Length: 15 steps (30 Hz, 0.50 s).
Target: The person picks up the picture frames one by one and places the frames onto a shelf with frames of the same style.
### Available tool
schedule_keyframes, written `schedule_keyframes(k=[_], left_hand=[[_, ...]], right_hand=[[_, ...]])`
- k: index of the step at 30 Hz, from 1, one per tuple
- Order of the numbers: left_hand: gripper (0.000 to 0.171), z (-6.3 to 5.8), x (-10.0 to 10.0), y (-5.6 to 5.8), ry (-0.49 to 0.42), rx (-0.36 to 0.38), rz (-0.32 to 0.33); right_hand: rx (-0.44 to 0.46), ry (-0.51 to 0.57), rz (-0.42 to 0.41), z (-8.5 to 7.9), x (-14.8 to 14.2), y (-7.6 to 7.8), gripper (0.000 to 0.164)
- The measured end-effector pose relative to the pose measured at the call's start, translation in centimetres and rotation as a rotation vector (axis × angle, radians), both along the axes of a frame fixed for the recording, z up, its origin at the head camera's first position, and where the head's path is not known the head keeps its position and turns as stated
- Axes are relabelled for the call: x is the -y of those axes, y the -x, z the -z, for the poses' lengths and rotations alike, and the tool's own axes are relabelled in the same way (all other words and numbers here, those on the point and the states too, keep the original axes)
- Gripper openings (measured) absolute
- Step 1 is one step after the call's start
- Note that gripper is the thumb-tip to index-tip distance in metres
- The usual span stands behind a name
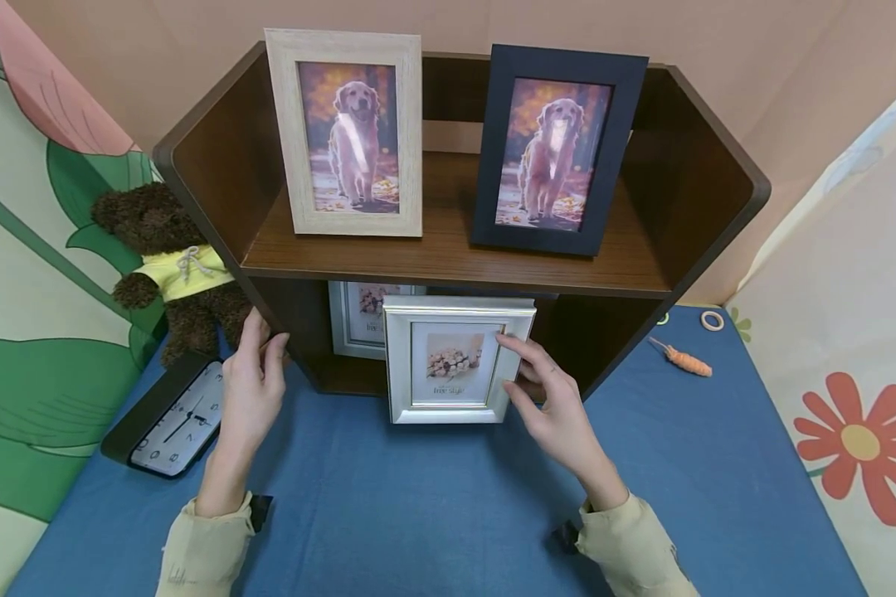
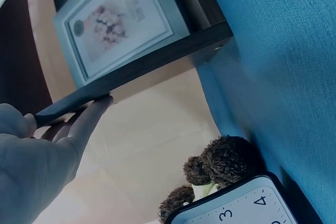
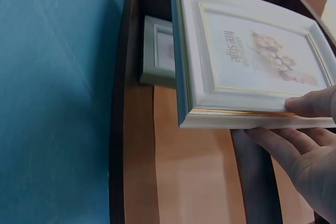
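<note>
My right hand (image 1: 556, 406) pinches the right edge of a silver-white picture frame (image 1: 399, 365), thumb on one side and fingers on the other. In the right wrist view this frame (image 3: 202, 77) is tilted in front of the lower compartment. My left hand (image 1: 252, 385) grips the front edge of the left side panel of a dark brown two-tier shelf (image 1: 448, 269); its fingers (image 2: 86, 124) show on the panel's outer face in the left wrist view. Inside the lower compartment, at left, stands a grey-blue picture frame (image 1: 343, 319), partly hidden by the silver-white one.
On the upper tier stand a whitish frame (image 1: 284, 149) and a black frame (image 1: 485, 166) with dog pictures. Left of the shelf are a brown teddy bear (image 1: 187, 269) and a black-cased clock (image 1: 187, 423). A toy carrot (image 1: 687, 361) and a ring (image 1: 713, 321) lie at right.
</note>
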<state>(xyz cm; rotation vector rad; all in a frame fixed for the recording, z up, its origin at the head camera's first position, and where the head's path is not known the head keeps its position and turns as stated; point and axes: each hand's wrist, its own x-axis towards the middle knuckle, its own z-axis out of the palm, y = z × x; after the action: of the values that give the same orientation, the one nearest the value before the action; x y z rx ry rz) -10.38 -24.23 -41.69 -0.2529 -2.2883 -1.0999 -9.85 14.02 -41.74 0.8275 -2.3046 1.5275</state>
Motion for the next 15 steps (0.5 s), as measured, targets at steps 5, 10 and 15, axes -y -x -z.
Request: schedule_keyframes(k=[5, 10, 15], left_hand=[[0.056, 0.0, 0.0, 0.1, 0.000, 0.001, 0.003], [0.056, 0.1, 0.0, 0.1, 0.000, -0.004, 0.012], [0.057, 0.0, 0.0, 0.1, -0.013, 0.002, 0.021]], right_hand=[[0.009, -0.006, 0.018, 0.1, -1.0, 0.9, 0.075], [0.019, 0.000, 0.057, 0.3, -2.0, 1.7, 0.074], [0.034, -0.014, 0.105, 0.3, -2.6, 2.4, 0.074]])
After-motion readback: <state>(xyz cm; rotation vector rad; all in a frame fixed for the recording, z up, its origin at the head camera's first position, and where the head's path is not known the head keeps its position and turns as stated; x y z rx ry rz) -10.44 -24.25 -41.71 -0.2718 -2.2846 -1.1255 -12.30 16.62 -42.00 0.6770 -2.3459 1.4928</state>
